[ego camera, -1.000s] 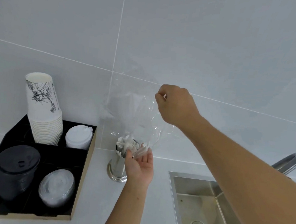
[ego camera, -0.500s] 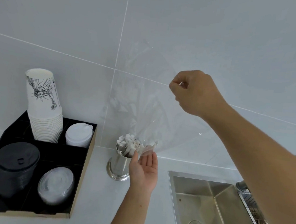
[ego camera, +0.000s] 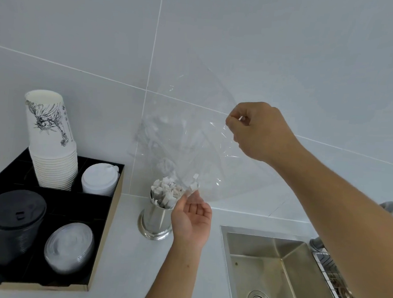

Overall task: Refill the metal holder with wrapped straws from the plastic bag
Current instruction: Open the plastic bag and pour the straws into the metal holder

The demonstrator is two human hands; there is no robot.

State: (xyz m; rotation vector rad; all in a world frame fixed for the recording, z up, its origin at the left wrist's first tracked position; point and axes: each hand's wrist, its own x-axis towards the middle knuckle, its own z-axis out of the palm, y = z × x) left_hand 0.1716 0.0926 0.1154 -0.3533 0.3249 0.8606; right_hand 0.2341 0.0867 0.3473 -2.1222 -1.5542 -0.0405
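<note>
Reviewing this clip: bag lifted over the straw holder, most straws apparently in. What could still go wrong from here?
1. A couple of wrapped straws still sit at the plastic bag's mouth beside the metal holder; they could drop onto the counter or roll toward the sink.
2. The left hand is open right beside the packed holder; a nudge might tip it.
3. The right hand only pinches the bag's corner, so it could slip.

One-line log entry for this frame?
phase: emptying bag | right hand: pinching plastic bag aloft | left hand: open beside metal holder | wrapped straws: in holder
</note>
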